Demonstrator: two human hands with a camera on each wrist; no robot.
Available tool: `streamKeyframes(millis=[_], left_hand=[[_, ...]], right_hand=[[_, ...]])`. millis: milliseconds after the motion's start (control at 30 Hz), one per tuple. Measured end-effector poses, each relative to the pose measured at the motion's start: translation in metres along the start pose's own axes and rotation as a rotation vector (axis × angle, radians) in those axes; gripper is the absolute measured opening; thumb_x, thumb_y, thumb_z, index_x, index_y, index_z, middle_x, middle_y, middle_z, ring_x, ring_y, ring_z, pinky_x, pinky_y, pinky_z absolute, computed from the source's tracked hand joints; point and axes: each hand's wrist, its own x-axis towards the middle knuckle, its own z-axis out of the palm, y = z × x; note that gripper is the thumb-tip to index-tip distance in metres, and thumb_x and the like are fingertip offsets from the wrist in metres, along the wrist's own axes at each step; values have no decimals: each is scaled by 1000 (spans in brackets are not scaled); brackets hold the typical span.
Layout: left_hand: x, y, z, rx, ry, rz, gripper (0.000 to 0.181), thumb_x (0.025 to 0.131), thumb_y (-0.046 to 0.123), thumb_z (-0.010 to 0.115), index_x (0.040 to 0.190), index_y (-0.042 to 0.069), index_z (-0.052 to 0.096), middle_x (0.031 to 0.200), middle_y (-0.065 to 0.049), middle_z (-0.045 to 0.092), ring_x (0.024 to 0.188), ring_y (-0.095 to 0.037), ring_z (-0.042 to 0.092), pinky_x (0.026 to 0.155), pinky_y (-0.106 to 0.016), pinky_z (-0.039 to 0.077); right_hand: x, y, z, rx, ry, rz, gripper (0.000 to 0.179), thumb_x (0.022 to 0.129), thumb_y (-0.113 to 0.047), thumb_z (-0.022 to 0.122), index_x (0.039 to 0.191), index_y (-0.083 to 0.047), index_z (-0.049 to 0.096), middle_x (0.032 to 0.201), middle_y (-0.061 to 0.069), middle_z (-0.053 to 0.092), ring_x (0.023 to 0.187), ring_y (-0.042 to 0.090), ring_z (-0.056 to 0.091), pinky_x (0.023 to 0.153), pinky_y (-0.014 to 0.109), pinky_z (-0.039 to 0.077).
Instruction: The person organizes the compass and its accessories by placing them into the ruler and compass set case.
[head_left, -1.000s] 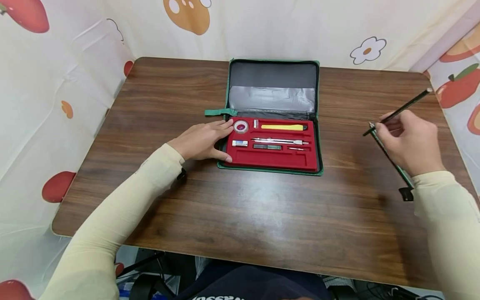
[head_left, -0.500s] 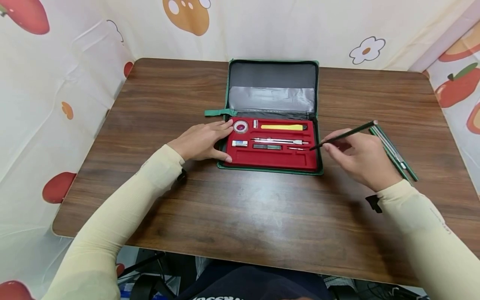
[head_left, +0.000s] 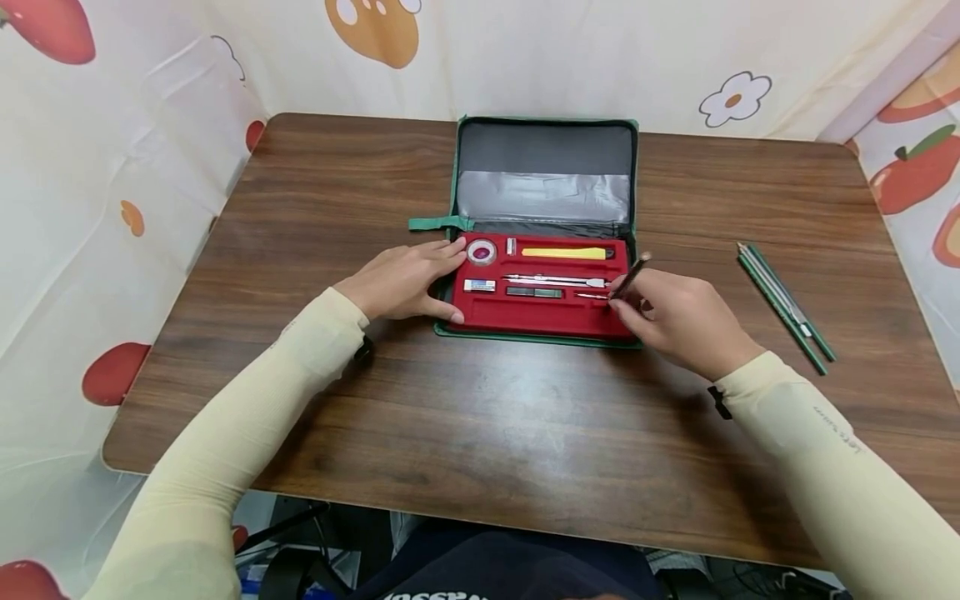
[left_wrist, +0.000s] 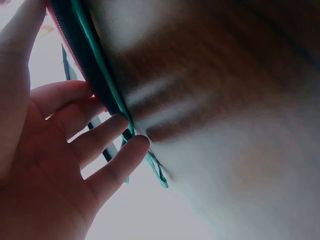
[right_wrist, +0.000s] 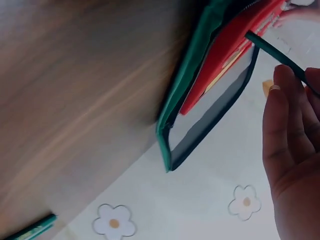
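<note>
The right fingers (right_wrist: 277, 122) hide part of the pencil (right_wrist: 275, 52). Above the left fingers (left_wrist: 117, 162), the left wrist view's top edge cuts off the case (left_wrist: 90, 55); the print on the block (head_left: 479, 286) near them is too small to read.

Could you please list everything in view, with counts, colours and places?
Table: one, brown, beneath case
Case: one, green, open on table
Tray: one, red, inside case
Roll: one, white, tray's left
Cutter: one, yellow, tray's far slot
Compass: one, silver, mid-tray
Small tools: several, mixed, tray
Held pencil: one, dark green, over tray
Loose pencils: at least two, green, table's right
Curtain: count unclear, white, printed, around table
Clutter: several, dark, beneath table
Sleeves: two, cream, both arms
Left hand: one, at case's left edge
Right hand: one, pinching held pencil
</note>
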Motion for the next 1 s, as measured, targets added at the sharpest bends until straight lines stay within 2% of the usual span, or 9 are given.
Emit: streamKeyframes(millis=[100, 267, 333, 467, 600, 700, 833, 1000], left_hand=[[0, 0, -1, 0, -1, 6, 100, 83, 68, 66, 158, 14, 29, 165, -5, 22, 149, -26, 27, 105, -47, 45], [1, 1, -1, -5, -4, 5, 100, 84, 67, 67, 159, 14, 28, 165, -4, 22, 149, -26, 26, 105, -48, 45], [0, 1, -1, -12, -9, -3, 100, 84, 67, 67, 159, 14, 28, 165, -4, 21, 149, -26, 26, 106, -49, 44], [0, 1, 0, -26, -19, -17, 100, 84, 67, 67, 159, 14, 27, 166, -4, 19, 149, -26, 24, 106, -50, 44], [1, 2, 2, -34, -22, -11, 101, 84, 68, 66, 159, 14, 26, 166, -4, 18, 150, -26, 23, 107, -50, 43], [1, 3, 2, -31, -20, -9, 101, 84, 68, 65, 159, 14, 26, 166, -4, 18, 150, -26, 23, 107, -50, 42], [1, 2, 2, -21, -22, -16, 100, 84, 68, 66, 159, 14, 26, 166, -3, 18, 150, -26, 23, 108, -49, 41], [-2, 2, 1, -27, -11, -8, 100, 85, 66, 66, 159, 13, 27, 166, -4, 19, 150, -26, 23, 108, -50, 42]], right_hand=[[5, -4, 4, -48, 0, -54, 15, 85, -10, 76, 93, -9, 64, 79, 1, 64, 63, 11, 55, 56, 33, 51], [12, -12, 11, -110, -48, -139, 30, 84, -13, 78, 111, -3, 70, 97, 8, 68, 75, 19, 65, 66, 41, 59], [15, -14, 16, -141, -74, -172, 37, 85, -14, 77, 120, -3, 70, 99, 11, 67, 74, 22, 66, 65, 43, 59], [21, -19, 29, -181, -126, -191, 36, 88, -16, 75, 122, -4, 70, 99, 13, 66, 76, 25, 66, 65, 43, 59], [24, -19, 41, -172, -138, -179, 21, 91, -14, 71, 108, -3, 73, 96, 12, 68, 83, 27, 67, 70, 45, 59], [24, -18, 46, -155, -119, -156, 6, 91, -11, 69, 92, -6, 70, 88, 9, 64, 78, 25, 63, 66, 43, 58], [25, -18, 46, -144, -109, -134, 11, 93, -9, 65, 83, -10, 65, 79, 6, 55, 68, 21, 54, 58, 38, 54], [23, -16, 44, -142, -120, -136, 14, 94, -7, 61, 81, -9, 65, 79, 5, 52, 66, 20, 51, 56, 36, 51]])
